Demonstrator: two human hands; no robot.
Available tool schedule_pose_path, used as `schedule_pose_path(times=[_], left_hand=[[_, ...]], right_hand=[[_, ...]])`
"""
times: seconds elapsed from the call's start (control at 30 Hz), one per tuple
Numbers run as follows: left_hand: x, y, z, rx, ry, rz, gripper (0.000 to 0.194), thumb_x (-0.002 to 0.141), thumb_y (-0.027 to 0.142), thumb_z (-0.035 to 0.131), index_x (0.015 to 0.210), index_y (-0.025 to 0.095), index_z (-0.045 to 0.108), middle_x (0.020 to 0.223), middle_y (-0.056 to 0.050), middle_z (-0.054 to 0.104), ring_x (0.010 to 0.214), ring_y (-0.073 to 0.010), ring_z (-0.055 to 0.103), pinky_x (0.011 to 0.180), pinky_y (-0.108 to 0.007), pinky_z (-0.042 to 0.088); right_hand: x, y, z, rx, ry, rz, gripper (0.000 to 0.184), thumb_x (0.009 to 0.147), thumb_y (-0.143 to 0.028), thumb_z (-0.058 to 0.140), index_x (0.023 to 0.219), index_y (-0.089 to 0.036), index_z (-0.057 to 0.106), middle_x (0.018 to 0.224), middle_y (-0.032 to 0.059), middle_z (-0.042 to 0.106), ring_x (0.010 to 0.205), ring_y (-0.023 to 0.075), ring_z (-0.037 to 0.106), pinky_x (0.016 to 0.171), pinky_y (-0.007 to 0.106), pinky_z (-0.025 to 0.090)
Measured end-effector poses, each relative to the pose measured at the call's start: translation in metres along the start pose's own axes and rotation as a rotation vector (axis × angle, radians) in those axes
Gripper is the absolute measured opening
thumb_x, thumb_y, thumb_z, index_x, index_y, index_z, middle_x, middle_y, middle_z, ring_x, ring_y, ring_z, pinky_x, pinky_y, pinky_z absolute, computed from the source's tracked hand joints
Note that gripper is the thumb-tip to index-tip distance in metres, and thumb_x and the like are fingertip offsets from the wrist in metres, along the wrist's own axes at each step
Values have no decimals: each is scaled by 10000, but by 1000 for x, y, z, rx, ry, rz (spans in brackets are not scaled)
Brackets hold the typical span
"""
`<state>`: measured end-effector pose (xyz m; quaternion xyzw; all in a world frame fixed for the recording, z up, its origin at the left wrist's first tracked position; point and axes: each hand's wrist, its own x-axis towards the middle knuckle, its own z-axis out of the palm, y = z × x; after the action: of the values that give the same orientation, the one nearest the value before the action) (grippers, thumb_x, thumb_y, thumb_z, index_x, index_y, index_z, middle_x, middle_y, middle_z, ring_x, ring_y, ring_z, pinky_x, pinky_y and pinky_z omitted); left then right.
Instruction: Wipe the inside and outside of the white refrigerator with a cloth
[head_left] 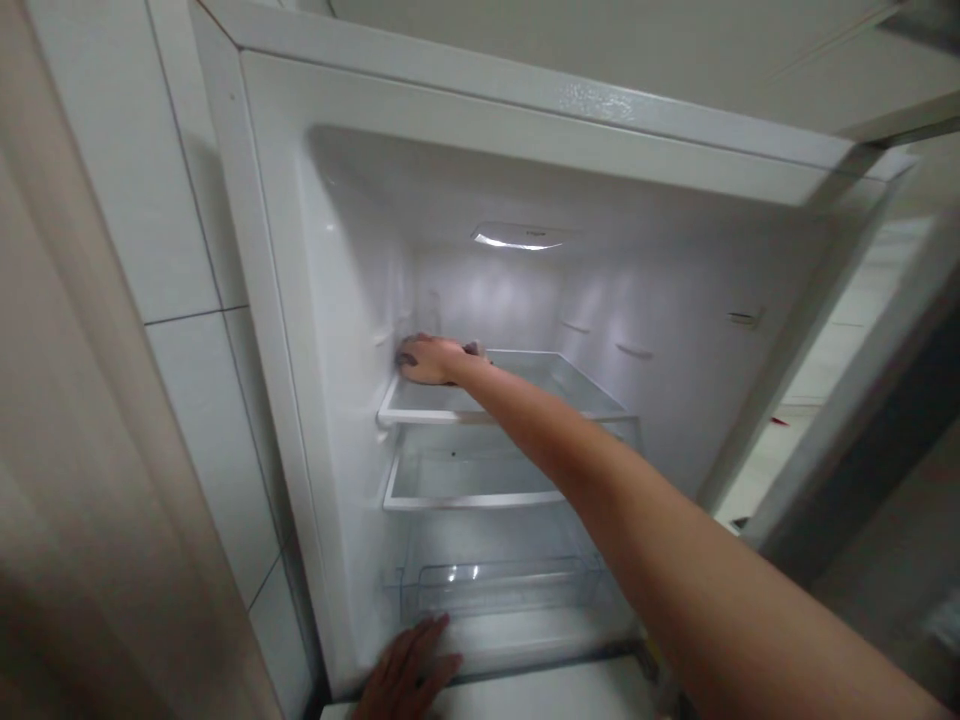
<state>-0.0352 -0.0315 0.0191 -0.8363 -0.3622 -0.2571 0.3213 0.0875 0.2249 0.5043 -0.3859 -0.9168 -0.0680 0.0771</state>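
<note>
My right hand [429, 360] reaches deep into an open fridge, to the back left corner of the upper glass shelf [540, 385]. Under its palm and fingers is a crumpled dark grey-brown cloth [475, 349], mostly hidden; only small bits show beside the fingers and past the wrist. My left hand [409, 670] rests low at the front left of the fridge opening, fingers apart and nothing in them. It is near the clear drawer [502, 580] at the bottom.
A second glass shelf [472, 470] sits below the upper one, with a small dark speck on it. A lit lamp [517, 237] is in the ceiling of the fridge. Tiled wall [180, 240] stands close on the left; the open door [862, 400] is on the right.
</note>
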Motion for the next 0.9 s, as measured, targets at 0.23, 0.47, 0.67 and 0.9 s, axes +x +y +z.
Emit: schedule_pose_path(times=[0.23, 0.47, 0.67, 0.9], left_hand=[[20, 6, -42, -66, -104, -96, 862, 754, 154, 709, 1576, 390, 606, 1708, -17, 591, 1503, -274, 534, 1195, -390, 513], [24, 7, -51, -116, -76, -105, 730, 848, 172, 656, 1554, 360, 636, 1725, -14, 571, 1550, -263, 503, 1234, -397, 489], [16, 3, -37, -97, -51, -74, 814, 812, 150, 671, 1595, 360, 607, 1726, -41, 578, 1518, -281, 543, 1192, -406, 528], [7, 0, -28, -89, -56, -64, 868, 813, 130, 674, 1637, 385, 574, 1719, -32, 592, 1509, -276, 570, 1176, -407, 565]], right_hand=[[-72, 3, -12, 80, 42, -312, 429, 1020, -483, 655, 1379, -273, 756, 1388, 80, 740, 1196, 274, 697, 952, 333, 538], [-139, 74, -29, -35, -58, 280, 492, 1018, -538, 659, 1464, -345, 731, 1442, 93, 746, 1200, 310, 736, 943, 363, 560], [-119, 44, -21, -72, 9, 354, 501, 1063, -482, 559, 1455, -229, 742, 1463, 213, 738, 1232, 413, 753, 990, 525, 606], [-92, -58, -16, 34, 79, -131, 464, 1065, -561, 528, 1452, -393, 722, 1619, 19, 669, 1366, 322, 696, 940, 406, 602]])
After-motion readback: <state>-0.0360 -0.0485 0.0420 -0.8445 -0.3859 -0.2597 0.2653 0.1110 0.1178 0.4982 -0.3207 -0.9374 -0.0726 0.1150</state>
